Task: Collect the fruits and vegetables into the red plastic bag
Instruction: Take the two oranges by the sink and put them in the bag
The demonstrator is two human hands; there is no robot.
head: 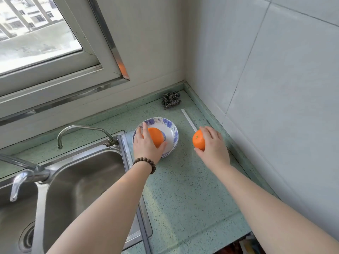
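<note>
Early days I'd say: left hand (146, 143) gripping the orange (156, 136) in the bowl (172, 129), right hand (213, 143) holding another orange (198, 140) near the counter's (183, 198) far right corner, no red bag visible.

Home kitchen; steel sink (77, 180), tap (80, 130); tiled wall (275, 70)

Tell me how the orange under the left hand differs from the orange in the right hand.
The left hand grips its orange inside the blue-patterned bowl; the right hand holds its orange over the bare green countertop, outside any dish. The right orange shows its stem end toward the camera; the left orange shows only smooth peel. The left orange looks somewhat larger. Both are bright orange, whole and unpeeled, each in a closed grip.
</note>
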